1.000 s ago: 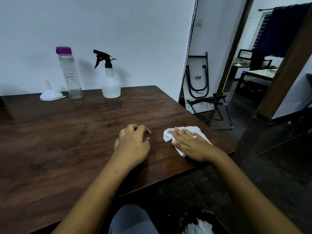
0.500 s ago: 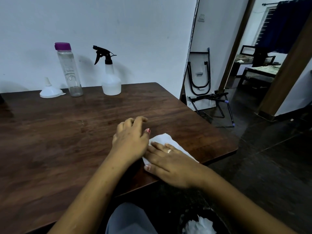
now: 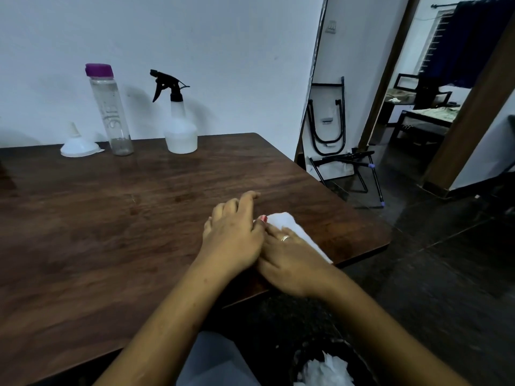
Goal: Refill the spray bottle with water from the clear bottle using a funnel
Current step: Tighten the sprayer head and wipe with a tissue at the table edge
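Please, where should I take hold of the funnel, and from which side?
The funnel lies upside down, wide rim flat on the table, spout pointing up. So pinch the narrow spout from above, probably; the rim offers little to grasp.

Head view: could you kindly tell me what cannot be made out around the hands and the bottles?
- white tissue: mostly covered by the right hand.
- Fingertips of the right hand: hidden behind the left hand.
- clear bottle: water level too faint to read.
- bin: cut off by the bottom edge.
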`<action>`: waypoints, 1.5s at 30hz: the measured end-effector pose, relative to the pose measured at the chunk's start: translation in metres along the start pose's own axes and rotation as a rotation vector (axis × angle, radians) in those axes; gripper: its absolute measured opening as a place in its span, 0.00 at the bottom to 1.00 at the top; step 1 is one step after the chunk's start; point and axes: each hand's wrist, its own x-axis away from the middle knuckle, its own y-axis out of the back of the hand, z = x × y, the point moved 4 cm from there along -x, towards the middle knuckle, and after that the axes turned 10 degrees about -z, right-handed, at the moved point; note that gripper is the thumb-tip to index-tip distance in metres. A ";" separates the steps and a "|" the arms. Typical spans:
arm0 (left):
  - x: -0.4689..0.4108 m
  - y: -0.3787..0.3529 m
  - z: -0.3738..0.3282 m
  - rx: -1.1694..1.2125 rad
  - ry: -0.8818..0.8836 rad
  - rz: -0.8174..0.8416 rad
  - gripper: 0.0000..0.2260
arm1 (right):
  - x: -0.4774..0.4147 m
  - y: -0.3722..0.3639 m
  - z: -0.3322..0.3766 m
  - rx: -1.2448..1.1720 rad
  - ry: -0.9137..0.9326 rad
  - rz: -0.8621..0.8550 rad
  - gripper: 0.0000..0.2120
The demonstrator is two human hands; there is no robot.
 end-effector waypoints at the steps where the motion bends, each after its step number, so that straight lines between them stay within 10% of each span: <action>1: 0.001 -0.001 0.000 0.002 -0.001 0.006 0.19 | 0.007 0.000 0.005 -0.008 0.033 -0.014 0.24; 15: 0.000 0.002 0.011 -0.050 0.049 0.033 0.19 | -0.043 0.007 -0.081 0.062 -0.313 0.081 0.28; 27: -0.001 0.015 0.010 0.027 0.054 -0.019 0.18 | -0.007 -0.006 0.042 -0.005 0.222 0.026 0.22; 39: 0.017 -0.001 -0.001 0.029 0.009 0.064 0.18 | 0.016 0.007 -0.033 0.028 -0.175 0.021 0.27; 45: 0.018 -0.010 -0.016 0.018 -0.043 0.071 0.17 | 0.032 0.003 0.003 -0.032 0.030 -0.129 0.22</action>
